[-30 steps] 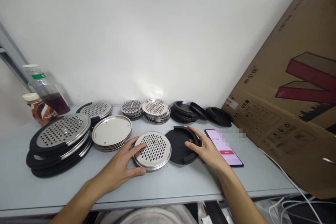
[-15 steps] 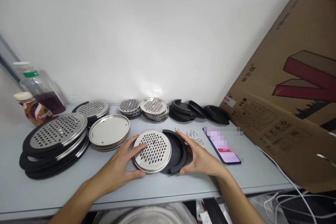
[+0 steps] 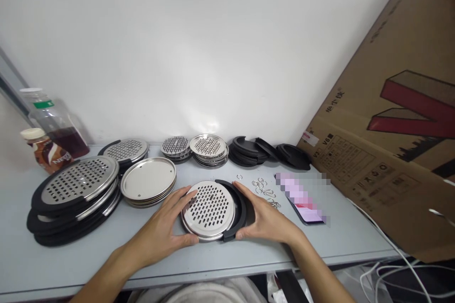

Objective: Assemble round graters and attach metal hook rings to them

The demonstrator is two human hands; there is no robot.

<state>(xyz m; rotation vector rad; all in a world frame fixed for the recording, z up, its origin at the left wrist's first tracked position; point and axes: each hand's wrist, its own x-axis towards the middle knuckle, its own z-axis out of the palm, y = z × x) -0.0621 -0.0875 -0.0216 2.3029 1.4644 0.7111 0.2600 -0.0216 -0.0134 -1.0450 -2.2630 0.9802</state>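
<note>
A round metal grater plate (image 3: 209,206) with slotted holes lies flat in front of me. My left hand (image 3: 169,222) grips its left rim, the thumb at the near edge and the fingers along the far side. From the right, my right hand (image 3: 261,215) is wrapped round a black round holder (image 3: 241,210) with a raised curved rim. The plate sits partly inside this holder, and a dark crescent of the holder's floor shows between plate and rim. Left of my hands is a stack of plain metal discs (image 3: 148,179).
Finished-looking grater stacks (image 3: 76,184) stand at the left, near two bottles (image 3: 50,151). Along the wall are metal grater plates (image 3: 208,146) and black holders (image 3: 247,149). Small metal rings (image 3: 261,183) and a phone (image 3: 302,201) lie right, before a large cardboard box (image 3: 391,151).
My right hand has moved left with the black holder, so the grater plate now covers more of it. The gap between my hands has narrowed slightly.
</note>
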